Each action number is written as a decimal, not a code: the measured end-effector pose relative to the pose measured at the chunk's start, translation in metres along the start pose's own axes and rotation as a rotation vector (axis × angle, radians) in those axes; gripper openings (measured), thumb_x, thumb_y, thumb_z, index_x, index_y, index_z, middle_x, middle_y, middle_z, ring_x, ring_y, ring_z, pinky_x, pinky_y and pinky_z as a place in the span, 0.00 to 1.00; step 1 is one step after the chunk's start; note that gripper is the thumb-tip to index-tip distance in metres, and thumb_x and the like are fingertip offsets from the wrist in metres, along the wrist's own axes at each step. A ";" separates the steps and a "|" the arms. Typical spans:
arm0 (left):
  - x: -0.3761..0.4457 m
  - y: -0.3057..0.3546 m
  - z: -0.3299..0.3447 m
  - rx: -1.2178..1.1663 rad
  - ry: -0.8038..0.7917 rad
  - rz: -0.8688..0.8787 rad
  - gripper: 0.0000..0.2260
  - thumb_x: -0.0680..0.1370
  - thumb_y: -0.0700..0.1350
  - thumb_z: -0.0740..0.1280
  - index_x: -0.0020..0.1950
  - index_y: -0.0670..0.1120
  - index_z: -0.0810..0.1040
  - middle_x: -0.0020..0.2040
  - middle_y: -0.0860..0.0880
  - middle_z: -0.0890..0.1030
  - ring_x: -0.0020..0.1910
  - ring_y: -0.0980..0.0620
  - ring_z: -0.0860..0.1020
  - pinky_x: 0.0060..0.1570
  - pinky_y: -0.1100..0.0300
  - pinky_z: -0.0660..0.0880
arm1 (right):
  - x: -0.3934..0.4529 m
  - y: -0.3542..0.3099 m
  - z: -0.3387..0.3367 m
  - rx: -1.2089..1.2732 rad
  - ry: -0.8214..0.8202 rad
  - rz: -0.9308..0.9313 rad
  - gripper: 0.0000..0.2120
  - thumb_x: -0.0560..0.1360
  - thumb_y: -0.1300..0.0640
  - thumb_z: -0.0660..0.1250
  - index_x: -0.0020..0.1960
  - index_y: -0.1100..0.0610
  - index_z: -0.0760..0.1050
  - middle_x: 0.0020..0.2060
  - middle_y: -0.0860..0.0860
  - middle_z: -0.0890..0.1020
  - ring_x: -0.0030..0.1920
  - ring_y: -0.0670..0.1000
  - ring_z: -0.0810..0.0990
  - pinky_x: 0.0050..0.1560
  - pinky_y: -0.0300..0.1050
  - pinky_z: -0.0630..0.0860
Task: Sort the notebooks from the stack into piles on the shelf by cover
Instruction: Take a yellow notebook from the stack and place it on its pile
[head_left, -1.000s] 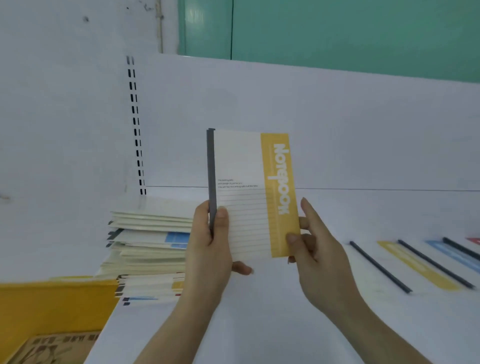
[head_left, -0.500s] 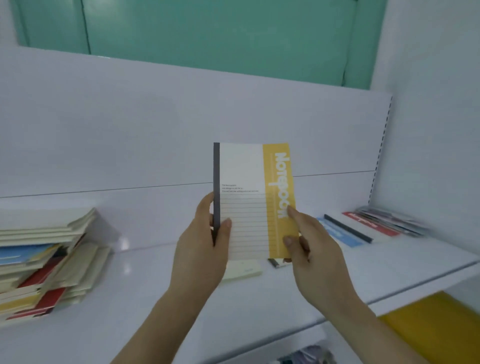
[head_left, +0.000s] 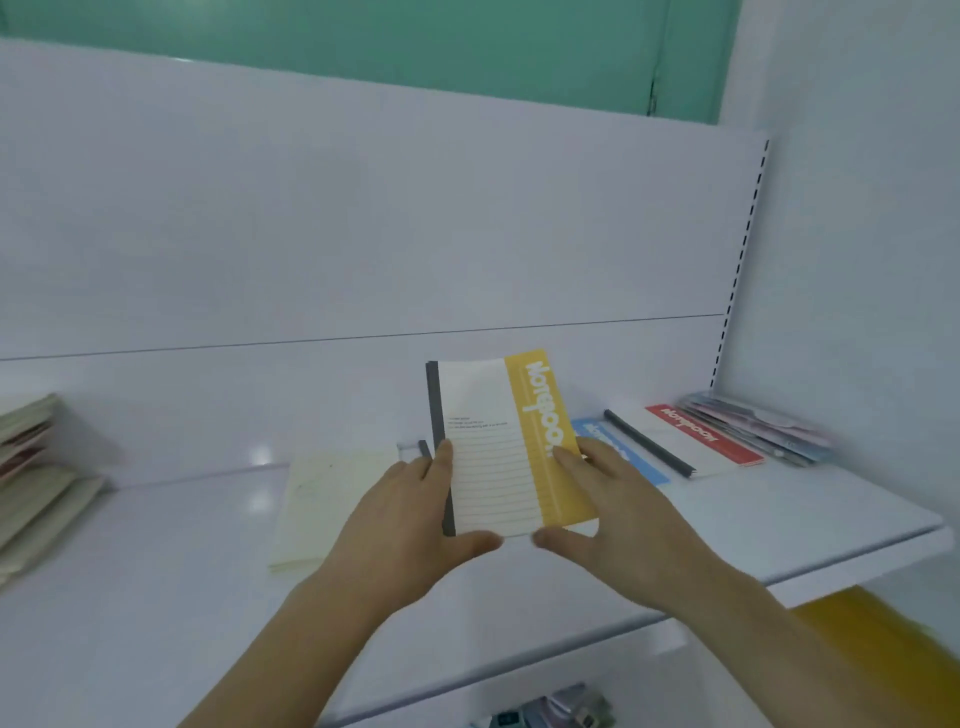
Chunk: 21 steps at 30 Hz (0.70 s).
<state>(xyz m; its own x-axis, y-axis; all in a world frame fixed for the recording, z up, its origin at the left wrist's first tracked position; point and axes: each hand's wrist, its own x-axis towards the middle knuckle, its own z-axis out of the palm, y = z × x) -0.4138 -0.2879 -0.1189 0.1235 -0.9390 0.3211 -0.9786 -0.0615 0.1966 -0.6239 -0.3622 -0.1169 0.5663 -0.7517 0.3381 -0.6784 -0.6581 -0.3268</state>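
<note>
I hold the yellow-striped notebook with both hands, my left hand clamped on the grey spine side and my right hand on the yellow side, low over the shelf. It seems another notebook lies under it. I should lay it flat with edges square, between the cream notebook and the blue-striped notebook.

I see a cream, lined notebook with yellow band and grey spine on the white shelf.
</note>
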 end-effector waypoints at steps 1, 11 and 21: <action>0.005 -0.003 0.005 0.046 -0.017 -0.003 0.46 0.74 0.71 0.62 0.81 0.49 0.47 0.67 0.52 0.72 0.64 0.52 0.70 0.60 0.60 0.70 | 0.007 0.005 0.002 -0.047 -0.019 -0.002 0.37 0.74 0.38 0.68 0.77 0.47 0.58 0.74 0.42 0.60 0.72 0.45 0.60 0.70 0.40 0.59; 0.058 -0.041 0.055 0.289 -0.112 0.016 0.33 0.74 0.74 0.54 0.64 0.50 0.71 0.56 0.51 0.79 0.56 0.48 0.72 0.53 0.53 0.71 | 0.083 0.055 0.050 -0.263 -0.141 -0.169 0.47 0.64 0.22 0.52 0.72 0.51 0.69 0.65 0.47 0.74 0.70 0.50 0.65 0.70 0.39 0.58; 0.064 -0.035 0.072 0.377 -0.182 -0.011 0.25 0.77 0.71 0.53 0.52 0.50 0.73 0.51 0.51 0.78 0.56 0.47 0.72 0.56 0.53 0.67 | 0.110 0.091 0.075 -0.306 -0.276 -0.256 0.48 0.65 0.19 0.43 0.74 0.48 0.66 0.69 0.44 0.72 0.75 0.50 0.58 0.76 0.44 0.52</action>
<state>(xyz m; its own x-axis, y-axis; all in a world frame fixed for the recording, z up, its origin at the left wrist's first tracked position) -0.3839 -0.3699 -0.1721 0.1367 -0.9799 0.1454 -0.9733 -0.1602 -0.1644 -0.5883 -0.5085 -0.1759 0.8080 -0.5781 0.1137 -0.5840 -0.8114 0.0247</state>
